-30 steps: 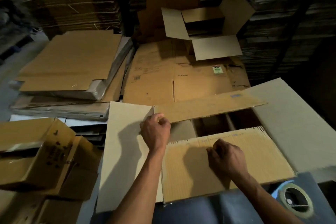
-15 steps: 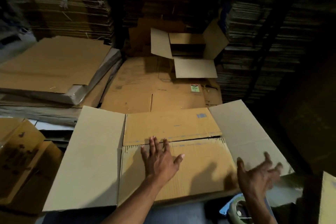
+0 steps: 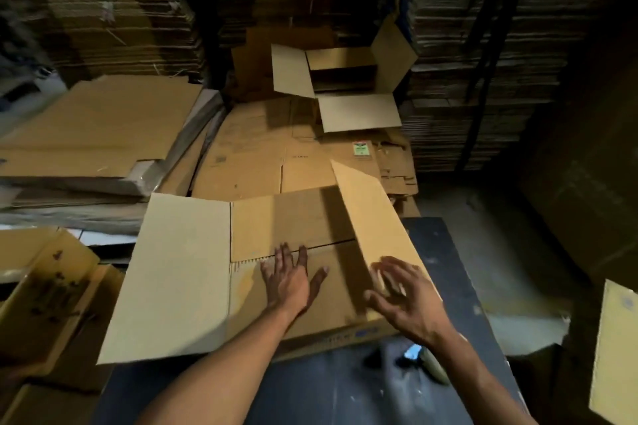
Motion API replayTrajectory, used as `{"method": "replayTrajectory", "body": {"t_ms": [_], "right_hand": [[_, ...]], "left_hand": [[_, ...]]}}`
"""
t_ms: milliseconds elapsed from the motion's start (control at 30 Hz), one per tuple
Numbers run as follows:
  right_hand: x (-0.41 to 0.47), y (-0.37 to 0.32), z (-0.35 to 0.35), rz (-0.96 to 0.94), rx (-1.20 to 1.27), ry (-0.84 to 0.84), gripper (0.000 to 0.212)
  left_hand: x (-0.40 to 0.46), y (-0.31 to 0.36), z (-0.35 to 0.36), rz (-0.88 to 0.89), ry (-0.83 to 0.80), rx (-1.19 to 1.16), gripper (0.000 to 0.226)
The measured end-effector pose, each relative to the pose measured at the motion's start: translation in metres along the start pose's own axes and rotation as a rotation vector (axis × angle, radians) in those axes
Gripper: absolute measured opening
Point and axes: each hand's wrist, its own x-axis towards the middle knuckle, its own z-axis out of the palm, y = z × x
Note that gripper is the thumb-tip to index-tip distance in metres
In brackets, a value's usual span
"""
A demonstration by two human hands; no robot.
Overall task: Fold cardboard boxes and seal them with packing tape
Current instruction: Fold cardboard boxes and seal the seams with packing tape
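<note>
Cardboard fills the head view: the box being folded (image 3: 262, 228) lies on a dark blue surface (image 3: 459, 290) straight ahead of the person. Its two inner flaps are down and meet along a seam across the middle. The left hand (image 3: 293, 281) lies flat on the near inner flap, fingers straight and spread, fingertips reaching the seam; it clasps nothing. The left outer flap (image 3: 176, 272) is splayed flat outward. The right outer flap (image 3: 373, 217) stands raised and tilted over the box. The right hand (image 3: 404, 300) is at that flap's near end, fingers spread and blurred, its grip apart; whether it touches the flap I cannot tell. A tape roll (image 3: 433, 367) shows partly beyond the right forearm on the surface. Farther off, another open box (image 3: 345, 79) sits on flattened sheets (image 3: 248, 162), and stacked cardboard (image 3: 103, 124) lies to the left.
</note>
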Motion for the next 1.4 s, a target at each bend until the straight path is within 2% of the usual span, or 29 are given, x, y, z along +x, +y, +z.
{"method": "replayTrajectory", "body": {"t_ms": [67, 167, 233, 300, 367, 433, 533, 600, 633, 700, 767, 833, 867, 933, 967, 1000, 1067, 1100, 1167, 1233, 1267, 1400], "right_hand": [[0.002, -0.004, 0.021, -0.041, -0.262, -0.168, 0.082], [0.002, -0.011, 0.040, -0.027, -0.439, -0.241, 0.097], [0.000, -0.016, 0.048, -0.008, -0.481, -0.283, 0.083], [-0.002, -0.015, 0.057, 0.007, -0.541, -0.320, 0.066], [-0.001, -0.010, 0.061, 0.008, -0.585, -0.318, 0.064], [0.003, -0.008, 0.063, -0.004, -0.601, -0.268, 0.066], [0.015, -0.008, 0.063, -0.022, -0.613, -0.210, 0.065], [0.021, -0.007, 0.064, -0.028, -0.639, -0.207, 0.064], [0.023, -0.005, 0.064, -0.031, -0.660, -0.213, 0.063], [0.025, -0.003, 0.065, -0.036, -0.684, -0.229, 0.060], [0.023, -0.001, 0.065, -0.015, -0.680, -0.257, 0.053], [0.022, 0.002, 0.064, 0.009, -0.642, -0.279, 0.046], [0.023, 0.002, 0.062, 0.014, -0.605, -0.283, 0.045], [0.029, 0.007, 0.056, -0.005, -0.556, -0.265, 0.042], [0.032, 0.009, 0.051, -0.019, -0.542, -0.244, 0.039], [0.035, 0.012, 0.045, -0.008, -0.516, -0.212, 0.037], [0.042, 0.022, 0.035, 0.096, -0.451, -0.154, 0.038], [0.045, 0.029, 0.031, 0.182, -0.427, -0.153, 0.045], [0.048, 0.040, 0.024, 0.356, -0.354, -0.200, 0.072], [0.051, 0.046, 0.022, 0.417, -0.288, -0.211, 0.101], [0.052, 0.048, 0.022, 0.423, -0.281, -0.210, 0.108], [0.051, 0.046, 0.025, 0.435, -0.328, -0.242, 0.111]], "left_hand": [[0.001, -0.001, -0.006, 0.010, -0.025, -0.003, 0.085], [-0.001, -0.013, -0.025, 0.017, -0.076, -0.009, 0.077], [-0.002, -0.033, -0.045, -0.046, -0.058, -0.076, 0.077], [-0.005, -0.062, -0.070, -0.162, 0.042, -0.141, 0.074], [-0.010, -0.095, -0.093, -0.289, 0.173, -0.120, 0.069], [-0.017, -0.126, -0.110, -0.436, 0.233, -0.083, 0.072], [-0.025, -0.166, -0.120, -0.670, 0.148, -0.181, 0.088], [-0.032, -0.180, -0.125, -0.728, 0.078, -0.263, 0.092], [-0.035, -0.181, -0.130, -0.720, 0.084, -0.266, 0.089], [-0.040, -0.171, -0.146, -0.659, 0.210, -0.261, 0.081], [-0.044, -0.150, -0.167, -0.544, 0.353, -0.289, 0.072], [-0.046, -0.120, -0.181, -0.379, 0.394, -0.399, 0.073], [-0.048, -0.102, -0.185, -0.296, 0.348, -0.559, 0.078], [-0.056, -0.061, -0.178, -0.121, 0.118, -0.913, 0.082], [-0.061, -0.038, -0.168, -0.033, -0.017, -0.930, 0.075], [-0.065, -0.017, -0.150, 0.036, -0.109, -0.816, 0.069], [-0.066, 0.016, -0.103, 0.083, -0.175, -0.505, 0.074], [-0.064, 0.026, -0.079, 0.090, -0.184, -0.379, 0.079], [-0.059, 0.032, -0.034, 0.105, -0.176, -0.196, 0.092], [-0.056, 0.031, -0.007, 0.097, -0.118, -0.135, 0.104], [-0.056, 0.030, -0.002, 0.112, -0.091, -0.113, 0.106], [-0.052, 0.021, 0.001, 0.183, -0.123, -0.028, 0.100]]}}
